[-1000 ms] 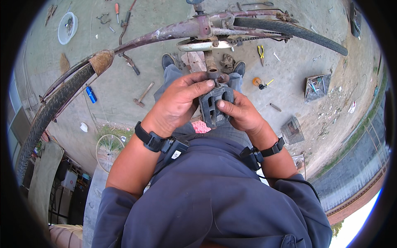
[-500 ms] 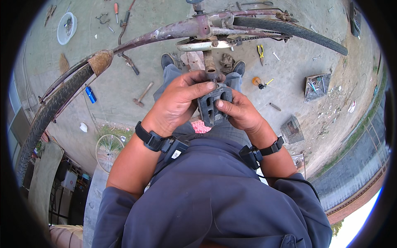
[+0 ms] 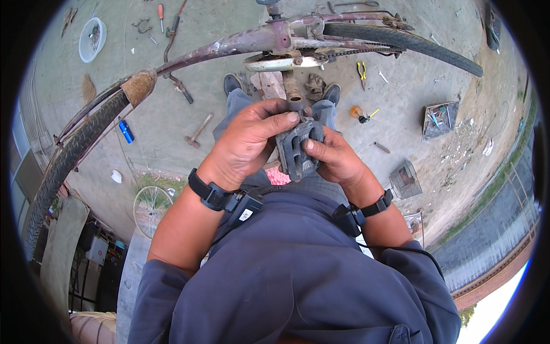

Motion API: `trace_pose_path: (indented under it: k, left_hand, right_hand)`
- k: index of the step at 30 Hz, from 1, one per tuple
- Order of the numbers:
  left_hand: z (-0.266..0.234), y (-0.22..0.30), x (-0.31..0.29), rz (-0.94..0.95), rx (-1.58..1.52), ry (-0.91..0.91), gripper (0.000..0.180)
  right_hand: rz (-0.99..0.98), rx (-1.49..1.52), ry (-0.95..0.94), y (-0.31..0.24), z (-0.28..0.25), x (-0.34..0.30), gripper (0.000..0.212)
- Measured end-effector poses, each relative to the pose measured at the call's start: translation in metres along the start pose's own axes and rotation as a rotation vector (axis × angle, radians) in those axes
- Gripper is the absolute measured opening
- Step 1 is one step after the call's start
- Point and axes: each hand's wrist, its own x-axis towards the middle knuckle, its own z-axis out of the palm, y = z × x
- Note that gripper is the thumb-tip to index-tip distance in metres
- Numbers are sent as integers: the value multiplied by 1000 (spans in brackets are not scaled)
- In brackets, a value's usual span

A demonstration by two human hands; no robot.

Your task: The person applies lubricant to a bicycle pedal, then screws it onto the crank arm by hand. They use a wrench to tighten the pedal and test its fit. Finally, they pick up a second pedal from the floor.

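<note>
A worn black bicycle pedal (image 3: 297, 150) sits between my two hands at the outer end of a rusty crank arm (image 3: 293, 86). My left hand (image 3: 252, 129) pinches with thumb and fingers where the pedal meets the crank end; the fingertips are partly hidden. With its thumb on the pedal's face, my right hand (image 3: 335, 153) grips the pedal's right side, its fingers curled behind. The crank belongs to an old bicycle with a rusty purple frame (image 3: 229, 46), a white chainring guard (image 3: 286, 61) and a chain. Whether the pedal's spindle is threaded into the crank cannot be seen.
On the concrete lie a hammer (image 3: 199, 131), yellow pliers (image 3: 362, 74), a blue can (image 3: 126, 131), a screwdriver (image 3: 161, 17) and several spanners. A tool tray (image 3: 440, 120) and a wire basket (image 3: 405, 180) stand right; a white bowl (image 3: 93, 40) far left. Spoked wheel (image 3: 152, 212) at left.
The pedal has turned slightly between my hands, and my right thumb has shifted a little with it. My left hand keeps nearly the same place.
</note>
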Motion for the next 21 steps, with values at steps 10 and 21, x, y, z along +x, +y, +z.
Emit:
trace_pose_path:
  k: [10, 21]
  left_hand:
    - [0, -3, 1, 46, 17, 2, 30]
    - [3, 5, 0, -6, 42, -77, 38]
  right_hand:
    - [-28, 60, 48, 13, -7, 1, 46]
    - [-44, 79, 17, 25, -13, 5, 49]
